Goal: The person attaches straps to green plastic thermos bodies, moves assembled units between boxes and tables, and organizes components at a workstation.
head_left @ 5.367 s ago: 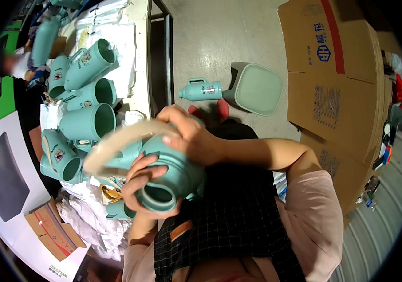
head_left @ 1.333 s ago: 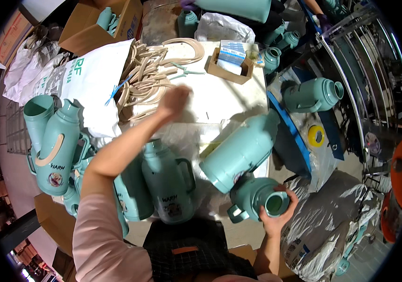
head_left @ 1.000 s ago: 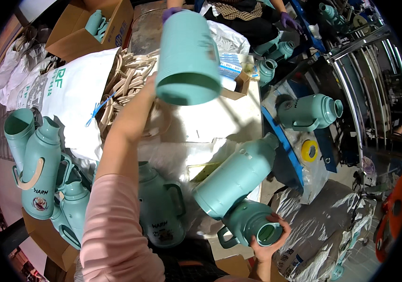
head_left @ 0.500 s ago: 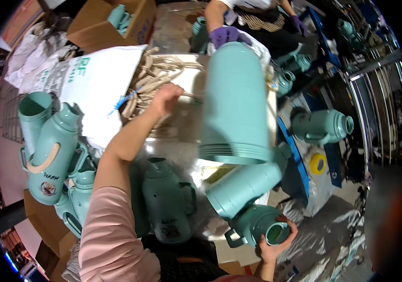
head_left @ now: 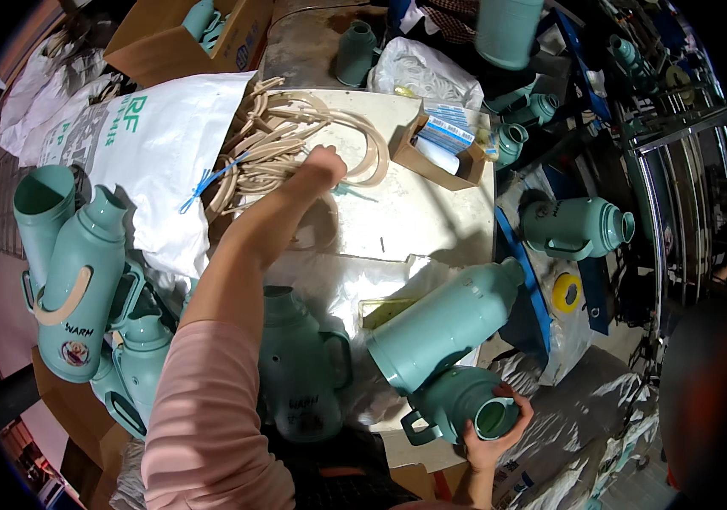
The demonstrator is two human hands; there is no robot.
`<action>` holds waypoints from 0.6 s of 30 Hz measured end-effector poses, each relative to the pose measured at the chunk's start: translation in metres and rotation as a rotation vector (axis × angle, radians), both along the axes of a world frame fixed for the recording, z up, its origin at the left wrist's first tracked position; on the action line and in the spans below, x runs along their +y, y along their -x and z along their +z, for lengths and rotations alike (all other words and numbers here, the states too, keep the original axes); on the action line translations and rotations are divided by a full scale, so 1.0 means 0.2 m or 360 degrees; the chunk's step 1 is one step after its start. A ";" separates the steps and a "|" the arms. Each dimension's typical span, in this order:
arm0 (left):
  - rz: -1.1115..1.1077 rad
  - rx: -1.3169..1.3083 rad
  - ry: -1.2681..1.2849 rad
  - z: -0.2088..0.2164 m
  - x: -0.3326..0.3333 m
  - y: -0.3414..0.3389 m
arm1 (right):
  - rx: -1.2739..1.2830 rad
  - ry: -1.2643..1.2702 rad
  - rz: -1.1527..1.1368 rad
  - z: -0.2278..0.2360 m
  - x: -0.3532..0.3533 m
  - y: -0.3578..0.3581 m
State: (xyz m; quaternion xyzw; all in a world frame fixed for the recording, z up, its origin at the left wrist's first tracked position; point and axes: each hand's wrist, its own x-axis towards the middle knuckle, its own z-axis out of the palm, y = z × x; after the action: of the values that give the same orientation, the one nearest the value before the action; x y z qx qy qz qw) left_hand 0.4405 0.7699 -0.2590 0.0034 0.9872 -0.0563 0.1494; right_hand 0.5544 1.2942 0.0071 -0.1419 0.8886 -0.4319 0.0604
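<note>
gripping a teal flask at the near right, the right hand has fingers and thumb curled round its neck, the mouth tipped toward the wearer – presumably to steady it one-handed; a handled flask sits just beside the left sleeve; a longer flask lies aslant, apparently touching the held one and perhaps helping to prop it; farther out, the left hand is over the white table, fingers bent inward; whether it has hold of anything cannot be told; a pale green tool lies just beside it, and beige strips spill from a white sack – seemingly laid loose for easy picking; beyond, a small carton keeps packets together.
</note>
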 end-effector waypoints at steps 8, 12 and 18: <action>-0.0414 0.1097 -0.0283 0.16 0.15 -0.18 | -0.0026 0.0048 -0.0019 0.00 -0.04 0.01; -0.0388 0.0856 -0.0066 -0.05 0.21 -0.21 | -0.0035 0.0043 0.0026 0.00 -0.04 0.01; -0.0081 0.0011 -0.0240 0.01 0.23 -0.01 | -0.0018 0.0043 0.0025 -0.01 -0.06 0.01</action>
State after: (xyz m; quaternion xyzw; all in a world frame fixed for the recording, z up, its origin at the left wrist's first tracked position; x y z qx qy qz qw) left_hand 0.4421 0.8157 -0.2566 0.0394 0.9887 0.0145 0.1437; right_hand 0.5531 1.2812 0.0057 -0.1473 0.8812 -0.4442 0.0670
